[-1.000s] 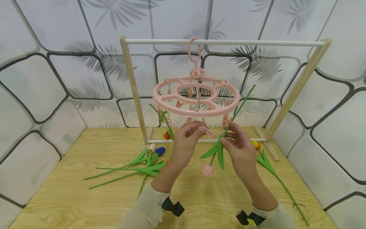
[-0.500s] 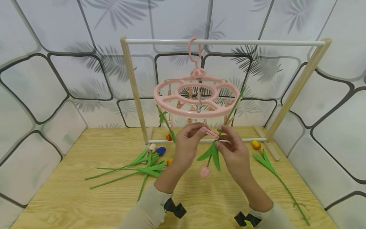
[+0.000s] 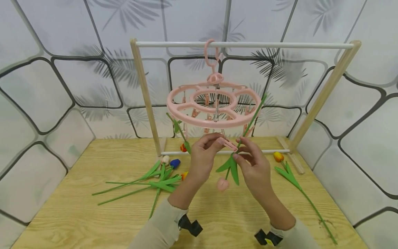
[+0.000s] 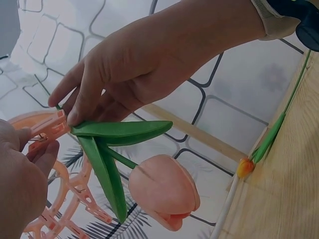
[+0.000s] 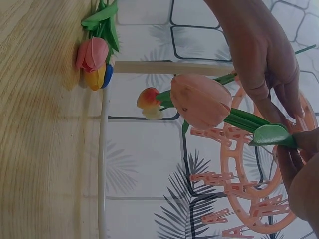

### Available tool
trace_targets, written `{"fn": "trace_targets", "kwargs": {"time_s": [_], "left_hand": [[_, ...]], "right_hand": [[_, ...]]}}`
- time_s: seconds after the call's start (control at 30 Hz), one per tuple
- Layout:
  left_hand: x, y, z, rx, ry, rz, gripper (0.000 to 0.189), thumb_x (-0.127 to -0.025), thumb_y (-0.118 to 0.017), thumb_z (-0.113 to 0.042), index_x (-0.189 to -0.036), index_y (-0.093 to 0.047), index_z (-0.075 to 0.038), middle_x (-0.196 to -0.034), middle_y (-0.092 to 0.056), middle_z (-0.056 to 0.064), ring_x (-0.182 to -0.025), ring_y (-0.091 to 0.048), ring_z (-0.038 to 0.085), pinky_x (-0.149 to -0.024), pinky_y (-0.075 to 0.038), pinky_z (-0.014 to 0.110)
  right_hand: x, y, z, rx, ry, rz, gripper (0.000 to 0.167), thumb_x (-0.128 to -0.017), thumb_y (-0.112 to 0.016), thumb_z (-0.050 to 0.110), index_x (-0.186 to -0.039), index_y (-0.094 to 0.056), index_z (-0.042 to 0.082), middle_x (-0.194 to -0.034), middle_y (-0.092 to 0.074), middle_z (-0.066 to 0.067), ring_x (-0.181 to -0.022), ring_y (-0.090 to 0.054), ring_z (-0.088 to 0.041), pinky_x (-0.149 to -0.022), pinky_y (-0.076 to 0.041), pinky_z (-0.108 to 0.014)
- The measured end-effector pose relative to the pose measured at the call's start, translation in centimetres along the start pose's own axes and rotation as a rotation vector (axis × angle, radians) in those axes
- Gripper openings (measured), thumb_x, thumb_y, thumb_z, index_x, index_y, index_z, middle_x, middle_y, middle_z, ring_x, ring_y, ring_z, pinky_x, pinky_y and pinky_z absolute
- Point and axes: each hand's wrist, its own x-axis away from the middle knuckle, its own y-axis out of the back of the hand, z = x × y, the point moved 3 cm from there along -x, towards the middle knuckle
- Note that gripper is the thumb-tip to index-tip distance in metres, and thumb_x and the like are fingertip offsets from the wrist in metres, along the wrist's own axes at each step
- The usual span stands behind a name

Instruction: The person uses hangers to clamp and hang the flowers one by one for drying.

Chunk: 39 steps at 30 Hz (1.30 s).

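My left hand [image 3: 200,160] pinches a pink clothes peg [image 3: 230,145] between thumb and fingers, below the front rim of a round pink peg hanger [image 3: 203,121]. A pink artificial tulip [image 4: 162,189] hangs bloom downward from my right hand [image 3: 255,167], whose thumb and fingers pinch its green stem just above the leaves. The stem slants up past the hanger's right side. In the left wrist view the peg's tip lies right at the stem, beside the right fingertips. Another tulip [image 3: 183,147], red-orange, hangs upside down at the hanger's left.
The hanger hooks over the white bar [image 3: 273,45] of a wooden-legged rack. Several tulips, one with a blue bloom [image 3: 175,163], lie at the left of the wooden table [image 3: 77,221]. One yellow-orange tulip [image 3: 278,157] lies at the right.
My right hand has moved left with the tulip, bringing its stem to the peg in my left hand. Over the last half second both hands have hardly moved.
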Motion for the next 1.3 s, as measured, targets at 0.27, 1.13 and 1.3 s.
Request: {"fn": "trace_targets", "kwargs": {"time_s": [0.27, 1.13, 1.3], "left_hand": [[-0.02, -0.06, 0.17, 0.038, 0.006, 0.016, 0.024, -0.100, -0.062, -0.005, -0.117, -0.063, 0.012, -0.104, -0.070, -0.003, -0.096, -0.069, 0.011, -0.098, -0.055, 0.038], [0.02, -0.31, 0.72, 0.079, 0.020, 0.033, 0.023, -0.102, -0.059, -0.009, -0.118, -0.061, 0.007, -0.104, -0.071, -0.002, -0.101, -0.070, 0.011, -0.100, -0.054, 0.040], [0.16, -0.42, 0.86, 0.098, 0.024, 0.023, 0.022, -0.102, -0.061, -0.011, -0.117, -0.062, 0.004, -0.102, -0.071, -0.001, -0.102, -0.071, 0.013, -0.102, -0.052, 0.041]], "right_hand": [[0.01, 0.01, 0.22, 0.003, 0.003, -0.004, 0.054, -0.088, -0.069, -0.013, -0.139, -0.057, 0.001, -0.133, -0.063, -0.003, -0.108, -0.062, -0.008, -0.090, -0.055, -0.021], [-0.12, 0.05, 0.50, 0.022, 0.022, -0.023, 0.055, -0.087, -0.069, -0.014, -0.139, -0.057, 0.001, -0.133, -0.062, -0.010, -0.104, -0.061, -0.007, -0.088, -0.054, -0.019], [-0.12, 0.06, 0.64, 0.021, 0.023, -0.031, 0.055, -0.087, -0.069, -0.014, -0.138, -0.057, -0.001, -0.133, -0.062, -0.010, -0.105, -0.061, -0.007, -0.088, -0.054, -0.019]]}}
